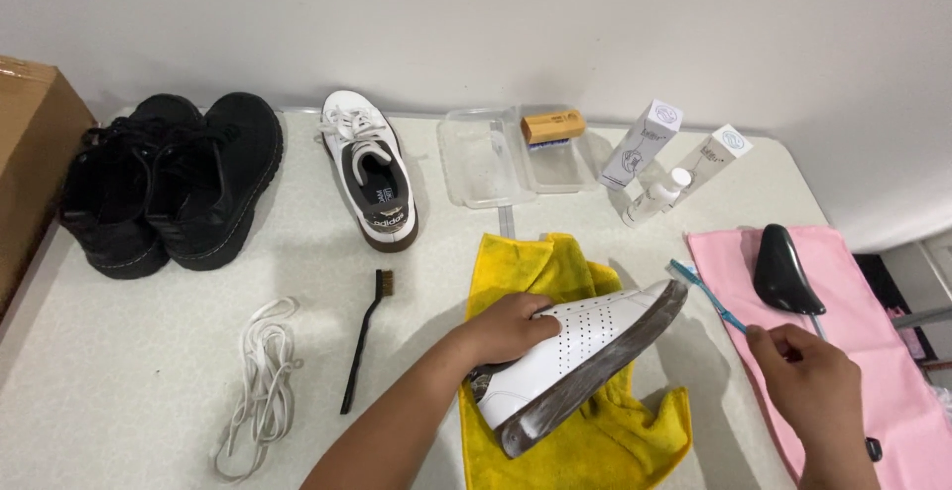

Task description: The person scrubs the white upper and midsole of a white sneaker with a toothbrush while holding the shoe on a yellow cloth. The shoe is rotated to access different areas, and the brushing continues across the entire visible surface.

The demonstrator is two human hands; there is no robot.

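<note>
My left hand (508, 328) grips a white sneaker (580, 356) by its upper, tilted on its side with the dirty sole edge facing right, above a yellow cloth (595, 440). A blue toothbrush (706, 295) is pinched in my right hand (815, 376), its head pointing up-left toward the sneaker's toe, a short gap from the sole.
The matching white sneaker (372, 175) and a pair of black boots (169, 183) stand at the back left. Loose white laces (260, 386) and a black brush (365, 336) lie on the table. A clear container (486, 158), a wooden brush (552, 129), two white boxes (643, 145), a small bottle (656, 197) sit behind. A black shoe tree (783, 272) rests on a pink cloth (863, 351).
</note>
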